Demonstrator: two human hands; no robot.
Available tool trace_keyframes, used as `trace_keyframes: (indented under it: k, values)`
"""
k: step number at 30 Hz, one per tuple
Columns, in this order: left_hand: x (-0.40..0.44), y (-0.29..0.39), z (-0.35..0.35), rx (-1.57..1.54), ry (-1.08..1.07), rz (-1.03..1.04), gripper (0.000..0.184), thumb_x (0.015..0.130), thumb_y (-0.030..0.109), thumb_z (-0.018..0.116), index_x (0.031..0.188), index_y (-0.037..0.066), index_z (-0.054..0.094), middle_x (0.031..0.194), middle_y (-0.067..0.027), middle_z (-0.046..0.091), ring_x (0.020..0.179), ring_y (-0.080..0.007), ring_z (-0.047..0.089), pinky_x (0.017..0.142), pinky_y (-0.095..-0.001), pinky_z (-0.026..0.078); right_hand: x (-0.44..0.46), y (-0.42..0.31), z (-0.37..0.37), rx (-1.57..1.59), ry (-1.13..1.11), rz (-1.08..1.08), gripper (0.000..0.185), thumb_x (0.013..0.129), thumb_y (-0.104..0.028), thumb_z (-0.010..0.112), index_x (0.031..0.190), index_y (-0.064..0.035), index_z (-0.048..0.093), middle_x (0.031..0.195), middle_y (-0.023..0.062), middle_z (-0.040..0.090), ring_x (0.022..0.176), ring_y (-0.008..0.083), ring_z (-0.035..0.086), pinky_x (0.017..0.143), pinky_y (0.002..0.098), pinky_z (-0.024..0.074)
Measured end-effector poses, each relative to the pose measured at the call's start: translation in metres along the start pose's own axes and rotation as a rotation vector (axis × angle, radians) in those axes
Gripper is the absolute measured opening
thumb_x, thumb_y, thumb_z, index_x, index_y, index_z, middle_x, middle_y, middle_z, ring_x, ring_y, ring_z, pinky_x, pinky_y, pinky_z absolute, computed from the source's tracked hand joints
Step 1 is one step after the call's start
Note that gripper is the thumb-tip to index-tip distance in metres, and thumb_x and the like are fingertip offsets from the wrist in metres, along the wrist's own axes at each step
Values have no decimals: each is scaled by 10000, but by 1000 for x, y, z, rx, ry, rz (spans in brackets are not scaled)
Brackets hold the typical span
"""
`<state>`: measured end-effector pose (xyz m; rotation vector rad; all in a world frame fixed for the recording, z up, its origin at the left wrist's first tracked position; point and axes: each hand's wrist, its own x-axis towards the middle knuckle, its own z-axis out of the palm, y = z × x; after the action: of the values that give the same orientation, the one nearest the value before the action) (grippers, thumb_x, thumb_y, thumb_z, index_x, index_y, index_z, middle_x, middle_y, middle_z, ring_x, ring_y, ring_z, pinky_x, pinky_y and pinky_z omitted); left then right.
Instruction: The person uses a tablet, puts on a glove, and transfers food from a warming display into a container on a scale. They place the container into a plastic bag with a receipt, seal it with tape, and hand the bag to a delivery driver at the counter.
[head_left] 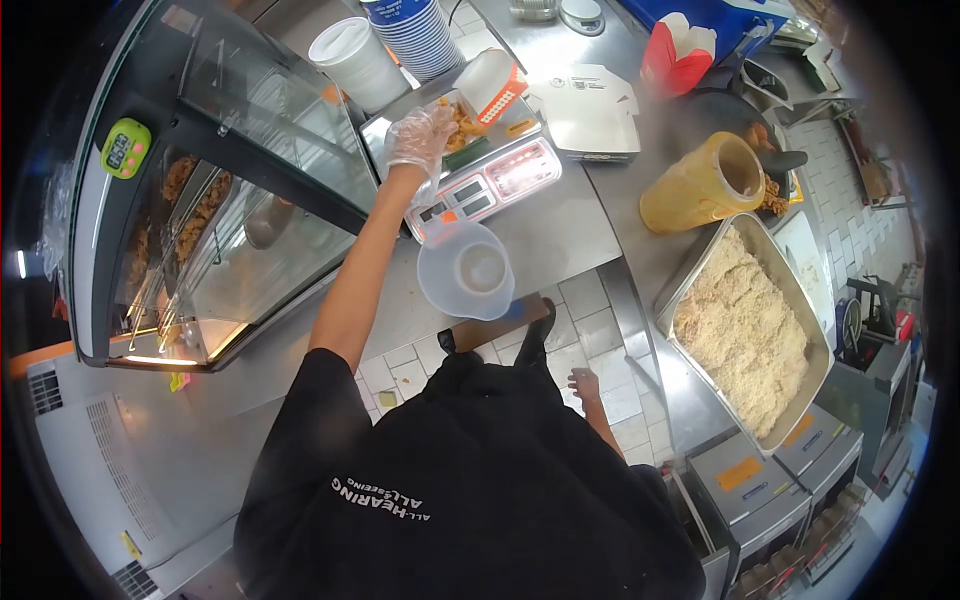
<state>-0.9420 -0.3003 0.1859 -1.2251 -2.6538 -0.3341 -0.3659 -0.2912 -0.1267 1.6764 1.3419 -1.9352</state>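
My left hand [420, 135], in a clear plastic glove, reaches over the scale's tray, its fingers curled on orange-brown fried food [460, 125]. The food lies on the metal plate of a digital scale [490, 185] with lit displays. Just beyond it leans a white and orange carton [492, 88]. In front of the scale stands a clear plastic jug [466, 270], touched by neither hand. My right hand [583, 384] is bare and hangs low above the tiled floor, with its fingers apart and nothing in them.
A glass display case [280, 130] with fried pieces stands left. Stacked cups [415, 40] and white lids [357, 65] are behind the scale. An open white box [590, 110], a yellow container [700, 180] and a deep tray of breading [745, 330] sit on the right counter.
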Motion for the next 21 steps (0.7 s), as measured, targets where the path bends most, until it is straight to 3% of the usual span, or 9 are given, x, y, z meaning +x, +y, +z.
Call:
trace_keyframes:
  k: [4,6,7,9,13,17,21]
  values:
    - [-13,9,-22,-32,101,-78,364,899,313,642,1212,127,633,1006,-142,655,859,-268,650,774,-383,512,8,7,-14,-12,14,93,211,892,-252,638,1020,-84,638,835,79,705,617,138,643,451,258,447]
    - [-32,28,-56,-650,353,-303,368,926,242,633,1262,94,604,1023,-111,666,801,-186,634,684,-312,498,6,-7,-16,-56,-24,62,267,906,-287,585,1099,-111,638,885,53,694,669,126,628,522,281,458]
    - [-42,33,-69,-643,351,-316,368,926,242,633,1262,94,604,1023,-111,666,801,-186,634,684,-312,498,7,-14,-16,-66,-31,69,267,906,-287,585,1099,-111,638,885,53,694,669,126,628,522,281,458]
    - [-68,35,-92,-1231,293,-561,384,951,172,613,1307,39,555,1019,-84,656,798,-120,595,642,-246,459,8,-30,-13,-44,-55,7,272,910,-295,577,1098,-109,638,899,55,699,692,132,636,542,281,466]
    - [-105,31,-112,-1518,202,-759,412,963,131,589,1343,3,491,999,-82,630,830,-122,591,642,-234,464,24,-54,-6,-111,-127,5,290,909,-299,578,1113,-100,633,920,63,703,705,146,641,555,289,474]
    - [-108,32,-115,-1478,239,-822,375,963,117,578,1312,-6,513,976,-69,619,822,-126,594,653,-240,482,44,-76,2,-181,-143,14,292,907,-262,576,1136,-86,621,915,69,700,706,150,643,526,276,463]
    - [-86,20,-94,-1370,150,-723,340,977,120,547,1286,-19,514,949,-56,612,827,-132,607,675,-245,496,52,-91,1,-181,-188,-59,288,914,-242,551,1144,-81,617,923,73,697,716,150,645,525,272,460]
